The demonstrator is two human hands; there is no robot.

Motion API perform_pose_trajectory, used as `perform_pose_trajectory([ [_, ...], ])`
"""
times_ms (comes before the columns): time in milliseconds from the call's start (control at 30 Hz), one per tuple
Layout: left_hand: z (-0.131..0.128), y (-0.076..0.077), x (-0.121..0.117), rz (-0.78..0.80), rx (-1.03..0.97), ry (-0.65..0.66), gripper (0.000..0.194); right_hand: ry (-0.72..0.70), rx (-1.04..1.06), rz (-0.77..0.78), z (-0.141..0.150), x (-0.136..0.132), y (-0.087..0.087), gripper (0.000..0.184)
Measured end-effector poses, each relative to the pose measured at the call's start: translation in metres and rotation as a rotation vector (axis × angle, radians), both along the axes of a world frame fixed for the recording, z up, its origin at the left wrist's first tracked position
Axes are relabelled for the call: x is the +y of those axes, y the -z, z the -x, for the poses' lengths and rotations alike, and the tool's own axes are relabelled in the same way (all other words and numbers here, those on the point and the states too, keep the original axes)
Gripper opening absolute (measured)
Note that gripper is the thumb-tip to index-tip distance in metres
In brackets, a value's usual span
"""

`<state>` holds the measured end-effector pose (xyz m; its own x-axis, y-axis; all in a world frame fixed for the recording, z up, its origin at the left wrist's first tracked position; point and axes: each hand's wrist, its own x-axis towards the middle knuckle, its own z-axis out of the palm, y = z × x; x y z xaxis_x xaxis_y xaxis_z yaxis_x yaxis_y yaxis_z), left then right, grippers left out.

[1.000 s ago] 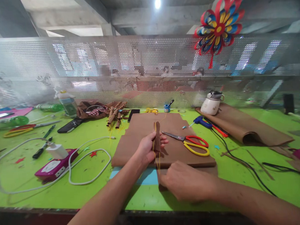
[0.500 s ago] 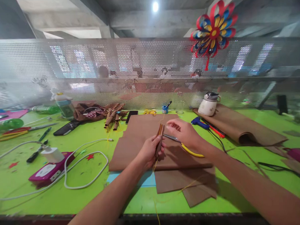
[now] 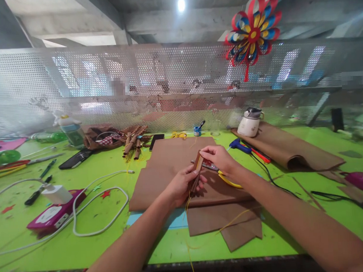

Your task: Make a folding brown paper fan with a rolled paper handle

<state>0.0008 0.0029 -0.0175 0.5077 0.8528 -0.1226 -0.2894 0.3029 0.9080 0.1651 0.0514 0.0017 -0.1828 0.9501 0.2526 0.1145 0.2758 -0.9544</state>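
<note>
My left hand (image 3: 186, 181) is closed around a folded strip of brown paper (image 3: 198, 164), held upright at a tilt above the brown paper sheets (image 3: 168, 188). Thumb and fingers of my right hand (image 3: 219, 158) pinch the strip's upper end. Yellow string (image 3: 187, 205) hangs from below my left hand and trails over the sheets toward the table's front edge. Scissors with yellow handles (image 3: 229, 181) lie on the paper under my right hand, their blades partly hidden behind the strip and fingers.
On the green table (image 3: 108, 249), a purple power strip (image 3: 57, 213) with a white cable stands left. Rolled brown paper pieces (image 3: 134, 145) lie at the back. A blue glue gun (image 3: 240, 146) and a white flask (image 3: 249, 123) on rolled paper (image 3: 301, 149) are at right.
My right hand has come in to the strip and now pinches its top end; before, it hovered just right of it. The strip has turned, showing its broader face.
</note>
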Motion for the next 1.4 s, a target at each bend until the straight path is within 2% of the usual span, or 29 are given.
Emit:
perform_pose_trajectory([
  [167,0.004,0.002,0.003,0.034,-0.048,0.077,0.022,0.012,0.082,0.029,0.001,0.007,0.005,0.03],
  [433,0.001,0.003,0.003,0.089,-0.008,-0.049,0.011,-0.037,0.156,0.158,0.0,0.014,0.012,0.031],
  [567,0.0,0.003,0.004,0.096,-0.015,-0.068,0.01,-0.082,0.145,0.243,-0.006,0.014,0.014,0.033],
  [700,0.001,0.001,0.006,0.097,-0.051,-0.086,0.012,-0.068,0.133,0.276,-0.015,0.009,0.013,0.037],
  [967,0.002,-0.001,0.005,0.124,-0.07,-0.151,0.01,-0.105,0.034,0.215,-0.012,-0.004,0.01,0.042],
  [1133,0.001,-0.001,0.003,0.118,-0.063,-0.177,0.008,-0.072,0.031,0.152,-0.003,-0.009,0.011,0.044],
  [1400,0.004,-0.005,0.0,0.093,0.002,-0.017,0.017,0.017,0.054,0.107,0.001,-0.011,0.012,0.037],
])
